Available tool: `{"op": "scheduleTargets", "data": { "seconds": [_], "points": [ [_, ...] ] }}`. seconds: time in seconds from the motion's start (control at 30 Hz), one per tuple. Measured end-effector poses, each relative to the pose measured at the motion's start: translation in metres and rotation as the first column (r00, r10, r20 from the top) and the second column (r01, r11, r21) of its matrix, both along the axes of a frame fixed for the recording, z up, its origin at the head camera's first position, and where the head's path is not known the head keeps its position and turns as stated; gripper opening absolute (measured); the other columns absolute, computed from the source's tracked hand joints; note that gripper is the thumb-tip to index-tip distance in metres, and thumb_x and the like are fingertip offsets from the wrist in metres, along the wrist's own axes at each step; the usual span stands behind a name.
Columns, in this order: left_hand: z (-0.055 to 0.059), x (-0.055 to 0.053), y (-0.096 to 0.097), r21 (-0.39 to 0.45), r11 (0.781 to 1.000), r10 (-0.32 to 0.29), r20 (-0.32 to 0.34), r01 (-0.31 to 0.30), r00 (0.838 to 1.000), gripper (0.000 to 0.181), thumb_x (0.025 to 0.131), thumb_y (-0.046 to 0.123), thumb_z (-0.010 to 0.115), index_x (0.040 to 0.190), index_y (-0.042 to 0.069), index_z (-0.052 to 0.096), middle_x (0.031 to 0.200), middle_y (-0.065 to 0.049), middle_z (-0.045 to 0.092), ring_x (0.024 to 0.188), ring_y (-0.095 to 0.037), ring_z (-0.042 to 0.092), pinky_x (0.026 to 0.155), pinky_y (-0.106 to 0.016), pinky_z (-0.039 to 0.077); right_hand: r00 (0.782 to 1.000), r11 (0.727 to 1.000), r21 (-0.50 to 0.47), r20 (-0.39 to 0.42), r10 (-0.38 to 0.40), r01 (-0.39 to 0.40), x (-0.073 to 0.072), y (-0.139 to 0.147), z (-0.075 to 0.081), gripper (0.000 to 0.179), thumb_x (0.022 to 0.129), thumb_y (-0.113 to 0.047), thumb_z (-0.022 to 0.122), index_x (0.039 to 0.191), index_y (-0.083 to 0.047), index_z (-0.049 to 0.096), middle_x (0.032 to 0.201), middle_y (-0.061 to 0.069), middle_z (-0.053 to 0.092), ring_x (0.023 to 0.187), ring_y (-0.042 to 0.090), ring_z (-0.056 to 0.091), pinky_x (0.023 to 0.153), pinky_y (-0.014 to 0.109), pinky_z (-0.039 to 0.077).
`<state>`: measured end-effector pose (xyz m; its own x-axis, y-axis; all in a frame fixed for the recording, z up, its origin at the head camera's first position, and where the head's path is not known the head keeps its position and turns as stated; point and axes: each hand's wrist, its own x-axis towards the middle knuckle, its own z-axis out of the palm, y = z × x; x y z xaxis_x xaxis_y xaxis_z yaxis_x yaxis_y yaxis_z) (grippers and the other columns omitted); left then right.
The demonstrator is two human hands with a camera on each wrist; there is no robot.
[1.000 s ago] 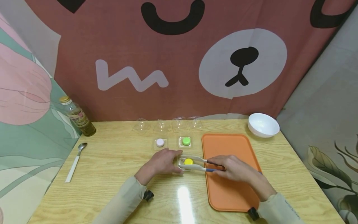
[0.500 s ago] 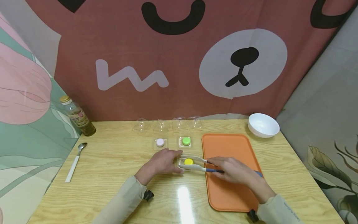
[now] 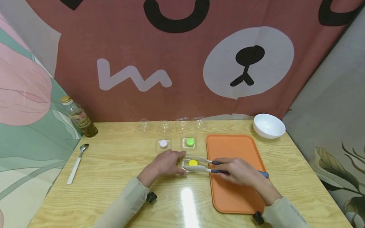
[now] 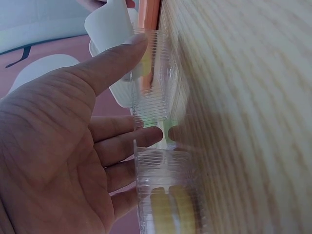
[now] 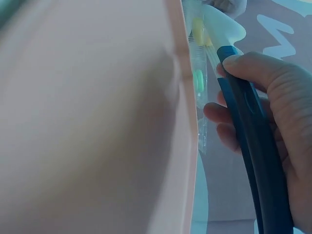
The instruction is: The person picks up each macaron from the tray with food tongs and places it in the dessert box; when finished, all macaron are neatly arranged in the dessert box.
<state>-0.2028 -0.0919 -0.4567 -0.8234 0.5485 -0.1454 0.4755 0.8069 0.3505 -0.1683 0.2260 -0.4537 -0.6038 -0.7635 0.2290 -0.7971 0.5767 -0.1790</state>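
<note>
In the head view, little has changed over the past second: the tongs [image 3: 196, 168] hold nearly the same pose, and only their blue tail [image 3: 263, 174] shows more clearly beyond the right hand [image 3: 238, 171]. The yellow macaron [image 3: 193, 162] sits in its clear plastic base [image 3: 186, 162], so it seems unlifted. The right hand grips the tongs, whose pale blades stand apart on either side of the macaron. The left hand [image 3: 168, 163] holds the base's left end between thumb and forefinger. Behind lie a white macaron [image 3: 163, 143] and a green macaron [image 3: 190, 142], both smooth and domed.

In the left wrist view, the thumb presses the base's thin, ribbed wall. A nearer clear container [image 4: 146, 170] holds a tan-yellow macaron [image 4: 174, 212] with a paler filling, upon streaky wood grain [image 4: 253, 122].

In the right wrist view, the thumb bears on glossy, dark blue tong handles, bowed and slotted. The smooth orange serving tray [image 5: 97, 122] fills much of this blurred view, and I cannot tell whether the blades touch the macaron.
</note>
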Motion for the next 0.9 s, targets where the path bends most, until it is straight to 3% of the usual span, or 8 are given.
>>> {"op": "scheduleTargets", "data": {
  "seconds": [0.17,0.43,0.67,0.9],
  "points": [
    [0.001,0.0,0.0,0.007,1.0,0.005,-0.001,-0.005,1.0,0.087,0.077,0.057,0.083,0.148,0.016,0.054,0.124,0.001,0.072,0.081,-0.013,0.052,0.076,-0.032,0.048,1.0,1.0,-0.018,-0.009,-0.016,0.016,0.0,0.001,0.003,0.019,0.088,-0.02,0.079,0.108,-0.021,0.079,0.127,0.009,0.072,0.099,0.022,0.076,0.07,0.03,0.062],
    [0.001,0.001,0.0,0.003,1.0,0.013,-0.006,-0.013,1.0,0.088,0.076,0.056,0.084,0.148,0.016,0.054,0.121,0.001,0.072,0.081,-0.013,0.053,0.071,-0.029,0.046,0.997,0.997,-0.074,-0.071,-0.008,0.003,-0.002,0.005,0.007,0.026,0.083,-0.018,0.084,0.108,-0.021,0.08,0.124,0.006,0.073,0.098,0.021,0.076,0.071,0.031,0.063],
    [0.0,0.001,0.0,-0.004,1.0,0.015,-0.009,-0.015,1.0,0.088,0.076,0.058,0.083,0.148,0.016,0.054,0.13,-0.003,0.07,0.098,-0.016,0.063,0.085,-0.036,0.054,0.997,0.99,-0.135,-0.052,-0.052,0.044,-0.003,0.017,0.01,0.026,0.08,-0.012,0.085,0.105,-0.017,0.08,0.121,0.006,0.074,0.092,0.017,0.076,0.068,0.024,0.061],
    [0.0,0.002,-0.002,-0.002,1.0,0.018,-0.004,-0.018,1.0,0.089,0.077,0.058,0.083,0.149,0.016,0.053,0.134,-0.003,0.069,0.113,-0.024,0.067,0.094,-0.04,0.056,0.984,0.973,-0.164,-0.054,-0.171,0.161,-0.002,0.041,0.02,0.025,0.082,-0.011,0.084,0.104,-0.02,0.08,0.119,0.007,0.074,0.082,0.008,0.072,0.058,0.011,0.049]
  ]
}}
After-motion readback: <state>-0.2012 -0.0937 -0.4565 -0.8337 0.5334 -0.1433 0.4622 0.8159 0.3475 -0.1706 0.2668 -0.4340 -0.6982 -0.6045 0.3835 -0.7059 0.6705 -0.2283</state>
